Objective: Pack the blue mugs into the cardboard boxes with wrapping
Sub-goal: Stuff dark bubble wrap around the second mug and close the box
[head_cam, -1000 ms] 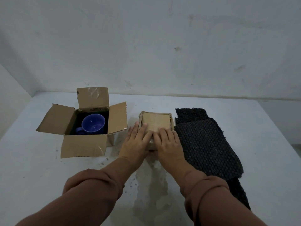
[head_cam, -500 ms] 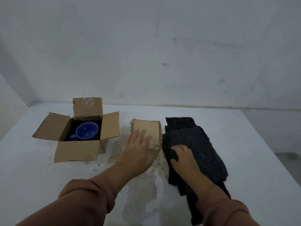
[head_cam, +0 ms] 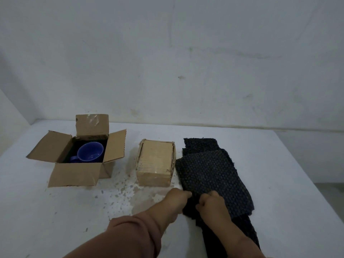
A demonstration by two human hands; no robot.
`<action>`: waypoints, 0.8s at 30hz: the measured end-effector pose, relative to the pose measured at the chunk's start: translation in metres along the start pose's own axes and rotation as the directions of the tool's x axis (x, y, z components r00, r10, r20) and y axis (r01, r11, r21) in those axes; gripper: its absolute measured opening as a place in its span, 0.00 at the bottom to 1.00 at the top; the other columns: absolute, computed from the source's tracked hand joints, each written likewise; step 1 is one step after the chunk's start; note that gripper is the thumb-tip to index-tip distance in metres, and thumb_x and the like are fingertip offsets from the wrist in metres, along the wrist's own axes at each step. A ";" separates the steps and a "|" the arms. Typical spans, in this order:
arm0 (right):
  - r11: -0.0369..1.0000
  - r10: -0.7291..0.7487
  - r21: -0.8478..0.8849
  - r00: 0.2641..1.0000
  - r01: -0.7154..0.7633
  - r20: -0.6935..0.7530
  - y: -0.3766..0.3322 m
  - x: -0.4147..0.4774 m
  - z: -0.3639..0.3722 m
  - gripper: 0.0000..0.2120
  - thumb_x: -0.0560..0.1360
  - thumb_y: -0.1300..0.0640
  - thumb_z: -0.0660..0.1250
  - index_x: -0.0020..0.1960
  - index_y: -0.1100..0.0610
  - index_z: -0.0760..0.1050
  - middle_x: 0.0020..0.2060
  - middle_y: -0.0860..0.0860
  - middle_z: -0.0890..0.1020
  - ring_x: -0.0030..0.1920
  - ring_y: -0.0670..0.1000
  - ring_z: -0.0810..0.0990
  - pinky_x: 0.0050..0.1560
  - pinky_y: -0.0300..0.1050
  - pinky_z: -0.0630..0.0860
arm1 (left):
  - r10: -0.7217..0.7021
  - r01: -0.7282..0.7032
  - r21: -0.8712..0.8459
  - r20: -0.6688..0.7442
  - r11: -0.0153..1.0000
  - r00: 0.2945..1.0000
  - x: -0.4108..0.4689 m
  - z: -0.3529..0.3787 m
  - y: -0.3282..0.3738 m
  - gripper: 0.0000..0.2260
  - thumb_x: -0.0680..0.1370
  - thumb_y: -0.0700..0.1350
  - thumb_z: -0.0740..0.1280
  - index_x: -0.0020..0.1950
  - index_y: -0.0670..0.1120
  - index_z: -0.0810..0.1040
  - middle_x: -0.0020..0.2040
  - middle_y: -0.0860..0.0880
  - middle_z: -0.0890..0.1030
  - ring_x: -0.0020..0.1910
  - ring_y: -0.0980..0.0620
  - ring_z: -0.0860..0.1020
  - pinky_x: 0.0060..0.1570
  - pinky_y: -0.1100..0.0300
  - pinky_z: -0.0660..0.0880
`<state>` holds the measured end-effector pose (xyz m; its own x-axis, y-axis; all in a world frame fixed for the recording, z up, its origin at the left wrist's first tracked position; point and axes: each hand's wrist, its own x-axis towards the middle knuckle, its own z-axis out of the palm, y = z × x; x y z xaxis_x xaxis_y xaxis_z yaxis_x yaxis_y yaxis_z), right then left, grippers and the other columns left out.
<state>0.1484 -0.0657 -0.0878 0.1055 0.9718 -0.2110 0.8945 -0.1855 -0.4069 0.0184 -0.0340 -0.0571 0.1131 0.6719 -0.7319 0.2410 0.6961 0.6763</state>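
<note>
A blue mug [head_cam: 90, 152] lies inside an open cardboard box [head_cam: 74, 174] at the left, on dark lining, with all flaps spread. A closed cardboard box [head_cam: 155, 162] stands in the middle of the table. Right of it lies a stack of dark textured wrapping [head_cam: 214, 175]. My left hand [head_cam: 177, 197] and my right hand [head_cam: 210, 202] both grip the near left edge of the top wrapping sheet, fingers curled into it.
The white table [head_cam: 55, 211] has a worn, speckled patch in front of the closed box. A white wall runs along the back. The table's right edge drops off past the wrapping.
My left hand has left the closed box and moved right to the wrapping. My right hand slid nearer along the wrapping edge, and both now grip it.
</note>
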 end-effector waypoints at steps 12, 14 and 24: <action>0.891 -0.322 0.245 0.913 0.382 -0.252 -0.013 -0.008 -0.022 0.14 0.65 0.48 0.61 0.35 0.60 0.74 0.39 0.50 0.75 0.42 0.51 0.74 0.44 0.45 0.72 | 0.289 -0.216 0.362 -0.160 0.907 0.944 -0.015 0.008 0.047 0.20 0.82 0.51 0.55 0.67 0.38 0.71 0.66 0.38 0.74 0.65 0.40 0.72 0.64 0.54 0.69; 0.862 -0.307 0.326 0.912 0.388 -0.272 -0.017 -0.010 -0.026 0.16 0.67 0.47 0.61 0.36 0.61 0.74 0.39 0.50 0.76 0.42 0.49 0.75 0.44 0.43 0.72 | 0.346 -0.262 0.391 -0.162 0.883 0.924 -0.021 0.004 0.052 0.20 0.83 0.50 0.53 0.65 0.37 0.72 0.65 0.38 0.74 0.64 0.41 0.72 0.64 0.53 0.69; 0.558 0.131 0.829 0.984 0.030 -0.124 -0.069 0.016 -0.079 0.07 0.73 0.53 0.68 0.44 0.55 0.72 0.47 0.54 0.77 0.49 0.53 0.76 0.51 0.50 0.74 | 0.374 -0.358 -0.486 -0.067 0.797 0.925 -0.107 -0.119 0.084 0.13 0.82 0.45 0.57 0.56 0.41 0.77 0.54 0.42 0.82 0.52 0.44 0.80 0.45 0.54 0.76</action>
<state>0.1228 -0.0258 0.0067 0.2749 0.9496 -0.1507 0.1420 -0.1952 -0.9704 -0.0883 -0.0176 0.0883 0.1301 0.8990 -0.4182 -0.3166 0.4373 0.8417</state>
